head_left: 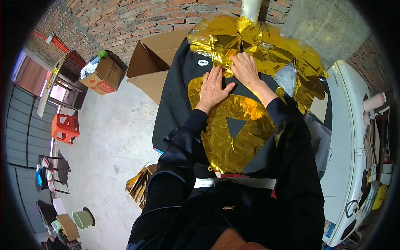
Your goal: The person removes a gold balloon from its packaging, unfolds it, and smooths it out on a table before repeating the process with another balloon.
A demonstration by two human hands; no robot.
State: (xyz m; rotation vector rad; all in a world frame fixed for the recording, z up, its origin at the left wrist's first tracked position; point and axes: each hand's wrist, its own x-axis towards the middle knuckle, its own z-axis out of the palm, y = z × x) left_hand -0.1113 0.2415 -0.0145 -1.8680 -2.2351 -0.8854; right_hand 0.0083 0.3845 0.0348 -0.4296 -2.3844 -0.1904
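Observation:
A flat gold foil balloon (225,152) with a triangular cutout lies on the black cloth (171,112) in front of me. My left hand (213,91) rests palm down at its upper left part, fingers stretched out and thumb apart. Beyond it, my right hand (246,70) has its fingers curled down on a piece of shiny gold foil (221,52), its fingertips partly hidden. More crumpled gold foil balloons (266,58) are heaped along the far edge of the table. A small white loop (203,63) sits on the cloth left of my fingers. Clear plastic (286,77) pokes out of the heap.
An open cardboard box (143,62) stands left of the table, and a printed carton (104,77) beyond it. A white appliance (343,146) borders the right side. Gold sheets fill a box (141,183) on the floor. A red stool (66,128) stands farther left.

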